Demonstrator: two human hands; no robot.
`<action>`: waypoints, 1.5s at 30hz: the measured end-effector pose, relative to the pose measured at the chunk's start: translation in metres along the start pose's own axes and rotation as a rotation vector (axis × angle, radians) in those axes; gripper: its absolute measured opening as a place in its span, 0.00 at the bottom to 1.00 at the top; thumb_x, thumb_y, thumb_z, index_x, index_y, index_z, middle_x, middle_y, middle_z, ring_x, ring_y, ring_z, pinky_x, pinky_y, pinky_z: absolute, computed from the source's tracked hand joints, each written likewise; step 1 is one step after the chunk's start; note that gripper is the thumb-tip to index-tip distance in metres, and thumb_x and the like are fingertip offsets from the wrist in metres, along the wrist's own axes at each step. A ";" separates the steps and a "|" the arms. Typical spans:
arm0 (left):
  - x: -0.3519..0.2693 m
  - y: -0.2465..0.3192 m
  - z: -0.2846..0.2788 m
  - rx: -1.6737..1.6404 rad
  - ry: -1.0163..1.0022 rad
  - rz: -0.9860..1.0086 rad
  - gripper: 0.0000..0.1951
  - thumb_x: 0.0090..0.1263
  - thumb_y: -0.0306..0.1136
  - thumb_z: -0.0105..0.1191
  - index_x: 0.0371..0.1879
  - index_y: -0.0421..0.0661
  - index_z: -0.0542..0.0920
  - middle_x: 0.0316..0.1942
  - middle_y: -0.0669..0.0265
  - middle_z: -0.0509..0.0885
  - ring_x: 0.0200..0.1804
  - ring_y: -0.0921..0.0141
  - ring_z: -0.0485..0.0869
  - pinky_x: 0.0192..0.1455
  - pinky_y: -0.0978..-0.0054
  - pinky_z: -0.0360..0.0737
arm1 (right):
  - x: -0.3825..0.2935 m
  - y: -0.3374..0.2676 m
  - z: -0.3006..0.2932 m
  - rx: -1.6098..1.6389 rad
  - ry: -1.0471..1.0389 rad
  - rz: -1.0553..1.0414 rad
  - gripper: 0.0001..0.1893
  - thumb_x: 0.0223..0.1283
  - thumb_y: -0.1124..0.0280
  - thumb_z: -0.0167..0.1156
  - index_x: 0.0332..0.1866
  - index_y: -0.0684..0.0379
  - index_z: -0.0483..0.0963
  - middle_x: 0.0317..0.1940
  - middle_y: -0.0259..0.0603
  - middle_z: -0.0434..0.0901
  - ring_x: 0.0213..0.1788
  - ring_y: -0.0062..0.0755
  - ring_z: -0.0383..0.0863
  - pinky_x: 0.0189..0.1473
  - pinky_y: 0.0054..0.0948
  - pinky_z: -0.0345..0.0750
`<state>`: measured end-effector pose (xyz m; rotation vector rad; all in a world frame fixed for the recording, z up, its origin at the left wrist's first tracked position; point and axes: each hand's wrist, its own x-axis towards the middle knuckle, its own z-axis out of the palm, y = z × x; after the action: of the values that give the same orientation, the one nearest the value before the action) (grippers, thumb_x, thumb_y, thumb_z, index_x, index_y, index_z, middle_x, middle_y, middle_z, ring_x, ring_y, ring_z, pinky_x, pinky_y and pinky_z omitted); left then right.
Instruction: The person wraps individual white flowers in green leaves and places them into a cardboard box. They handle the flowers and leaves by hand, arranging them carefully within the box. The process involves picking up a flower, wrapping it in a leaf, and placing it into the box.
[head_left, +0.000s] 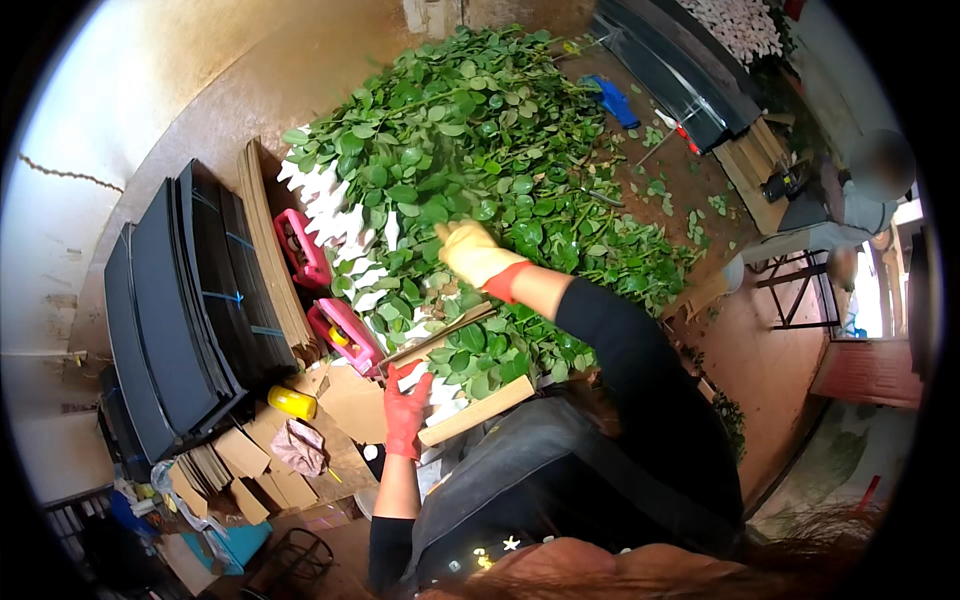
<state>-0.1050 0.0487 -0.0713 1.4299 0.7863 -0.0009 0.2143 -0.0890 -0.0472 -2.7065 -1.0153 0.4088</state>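
Note:
My left hand (405, 409), in a red glove, has its thumb and fingers around a white-sleeved flower bud (412, 378) at the left end of a wooden holder. Between the holder's upper board (439, 334) and its lower board (476, 411) lie leafy stems (480, 356) with more white sleeves. Farther up, my right hand (469, 251) wears a cream glove with a red cuff. Its fingers are apart at the edge of a large heap of leafy cut stems (465, 135), with nothing visible in them. White-sleeved heads (337, 214) line the heap's left side.
Two pink plastic devices (304, 251) stand left of the heap, near stacked dark sheets (172, 315) and cardboard (274, 262). A yellow container (292, 403) and a crumpled cloth (298, 448) lie lower left. A blue glove (616, 101) lies upper right. Another person (870, 206) is at far right.

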 end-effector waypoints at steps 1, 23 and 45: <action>0.004 0.005 0.010 -0.011 -0.035 0.010 0.20 0.68 0.33 0.74 0.58 0.47 0.87 0.81 0.51 0.64 0.51 0.70 0.85 0.50 0.74 0.85 | 0.011 0.012 0.031 0.088 0.062 0.125 0.23 0.73 0.65 0.51 0.68 0.59 0.81 0.82 0.55 0.63 0.82 0.46 0.66 0.81 0.37 0.65; 0.008 -0.003 -0.011 0.036 0.014 0.278 0.20 0.71 0.35 0.72 0.58 0.45 0.82 0.40 0.66 0.87 0.35 0.75 0.84 0.37 0.74 0.83 | -0.015 -0.078 -0.167 -0.415 0.421 -0.266 0.09 0.69 0.61 0.64 0.48 0.46 0.88 0.71 0.37 0.79 0.70 0.25 0.79 0.74 0.37 0.65; -0.003 0.019 0.013 -0.007 -0.040 0.107 0.20 0.69 0.35 0.74 0.57 0.44 0.84 0.48 0.64 0.87 0.40 0.74 0.84 0.47 0.74 0.84 | -0.011 0.017 -0.048 -0.193 0.289 -0.148 0.11 0.61 0.66 0.66 0.46 0.56 0.88 0.40 0.48 0.91 0.37 0.50 0.90 0.44 0.53 0.86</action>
<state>-0.0924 0.0398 -0.0542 1.4595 0.6756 0.0559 0.2326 -0.1147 -0.0055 -2.7220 -1.2106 -0.1102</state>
